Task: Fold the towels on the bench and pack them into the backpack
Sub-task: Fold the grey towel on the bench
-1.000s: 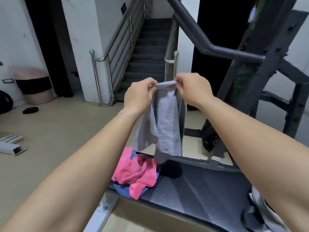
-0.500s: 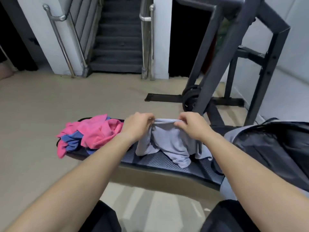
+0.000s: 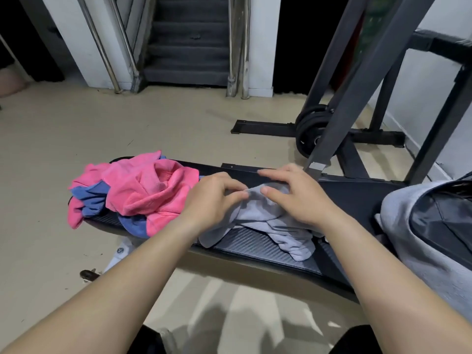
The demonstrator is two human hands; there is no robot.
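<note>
A grey towel [image 3: 265, 221] lies rumpled on the black bench [image 3: 255, 249] in front of me. My left hand [image 3: 212, 198] pinches its top edge at the left. My right hand [image 3: 296, 195] rests on the towel with fingers spread and the thumb on the cloth. A heap of pink towel [image 3: 150, 190] and blue towel [image 3: 89, 198] sits on the bench's left end. The grey backpack [image 3: 421, 226] stands open at the bench's right end, its dark inside showing.
A black metal rack [image 3: 357, 103] with weight plates [image 3: 309, 131] at its foot stands behind the bench on the right. Beige floor [image 3: 102, 129] spreads to the left. Stairs [image 3: 189, 47] with steel rails rise at the back. My knees show at the bottom edge.
The grey towel came down from hanging in the air onto the bench. My right hand let go of its pinch and now lies spread on the cloth. My view dropped lower.
</note>
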